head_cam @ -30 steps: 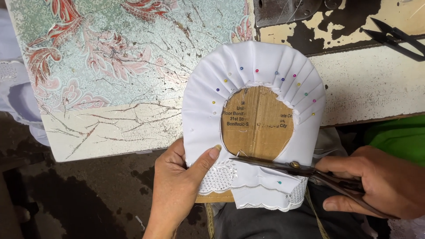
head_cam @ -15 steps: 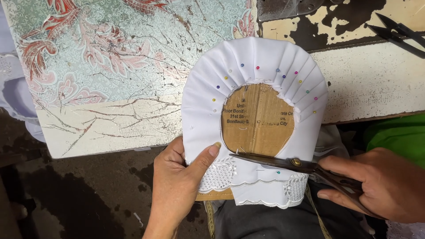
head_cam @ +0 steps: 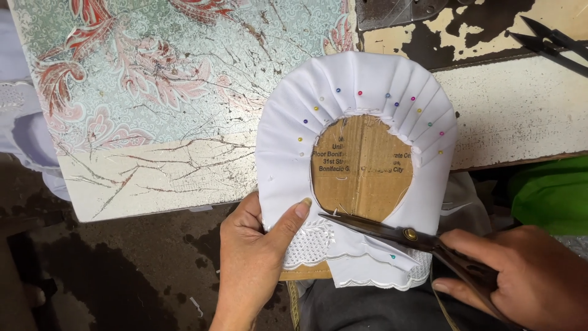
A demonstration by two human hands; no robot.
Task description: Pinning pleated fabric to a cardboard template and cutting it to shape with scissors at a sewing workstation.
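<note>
Trimming looks underway: left hand [head_cam: 257, 245] pinches pinned white fabric [head_cam: 294, 141]; right hand [head_cam: 527, 276] grips scissors [head_cam: 392, 232], needing careful edge-following next.

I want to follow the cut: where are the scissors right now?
Head view, lower right: the scissors sit in the right hand, tips by the left hand thumb, across the white fabric.

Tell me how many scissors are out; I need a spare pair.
2: dark scissors in the right hand across the white pleated fabric; black snips on the table's top-right corner.
</note>
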